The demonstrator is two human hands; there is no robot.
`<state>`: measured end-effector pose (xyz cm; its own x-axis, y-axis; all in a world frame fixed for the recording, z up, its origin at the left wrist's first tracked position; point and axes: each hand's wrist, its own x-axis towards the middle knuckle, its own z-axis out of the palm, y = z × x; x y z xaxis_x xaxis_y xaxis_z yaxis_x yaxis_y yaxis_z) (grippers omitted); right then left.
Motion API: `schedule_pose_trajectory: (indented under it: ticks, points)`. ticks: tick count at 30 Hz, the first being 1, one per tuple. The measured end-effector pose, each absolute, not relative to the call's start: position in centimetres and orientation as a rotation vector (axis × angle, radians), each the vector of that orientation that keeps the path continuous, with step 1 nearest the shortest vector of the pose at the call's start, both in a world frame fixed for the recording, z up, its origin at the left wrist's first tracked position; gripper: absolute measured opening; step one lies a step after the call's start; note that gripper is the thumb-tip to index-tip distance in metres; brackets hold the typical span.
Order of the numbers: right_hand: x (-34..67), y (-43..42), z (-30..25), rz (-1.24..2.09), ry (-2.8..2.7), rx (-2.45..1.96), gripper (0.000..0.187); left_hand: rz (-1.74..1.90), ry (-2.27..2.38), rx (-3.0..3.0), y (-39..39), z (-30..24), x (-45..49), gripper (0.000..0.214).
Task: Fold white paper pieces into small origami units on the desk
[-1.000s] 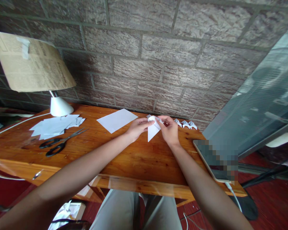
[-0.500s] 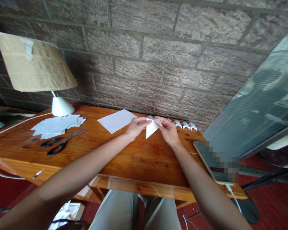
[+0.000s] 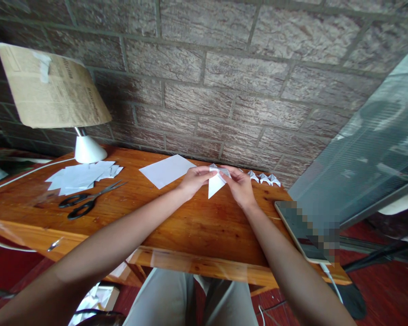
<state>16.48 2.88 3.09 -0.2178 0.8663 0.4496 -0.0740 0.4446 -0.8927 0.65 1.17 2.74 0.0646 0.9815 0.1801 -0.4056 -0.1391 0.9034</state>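
A partly folded piece of white paper (image 3: pixel 216 184) is held between my two hands above the wooden table, one pointed flap hanging down toward me. My left hand (image 3: pixel 194 181) pinches its left side, thumb in front and fingers behind. On the other side my right hand (image 3: pixel 238 184) grips the upper right part, its thumb pressed on the fold. Some of the folds lie hidden behind the fingers. To the right, along the wall, stands a row of small folded paper pieces (image 3: pixel 264 179). A flat white sheet (image 3: pixel 166 171) rests beyond my left hand.
Black-handled scissors (image 3: pixel 88 201) and a pile of paper pieces (image 3: pixel 83 176) lie on the table's left. Behind them stands a lamp (image 3: pixel 88 149) with a newspaper shade. A tablet (image 3: pixel 299 231) with a white cable sits at the right edge. A brick wall (image 3: pixel 211 81) closes off the back.
The view has shifted very slightly. Both hands keep their hold on the folded paper, with hardly any movement of the fingers.
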Motion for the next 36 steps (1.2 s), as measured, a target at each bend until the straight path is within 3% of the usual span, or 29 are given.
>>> schedule_pose_trajectory:
  ticks: [7,14,25,36]
  points:
    - [16.3,2.9,3.2,1.093,-1.384,-0.745,0.035,1.486,0.802,1.13,1.2,2.8,0.7,0.045]
    - [16.1,3.0,3.2,1.217,-1.176,-0.732,0.033,1.615,0.827,1.471,1.4,2.4,0.7,0.035]
    - [16.1,2.7,3.0,0.954,-1.452,-0.791,0.035,1.505,0.913,1.58,2.1,1.5,0.2,0.028]
    - [16.2,2.6,3.0,0.945,-1.515,-0.758,0.034,1.455,0.929,1.696,1.5,1.8,0.4,0.033]
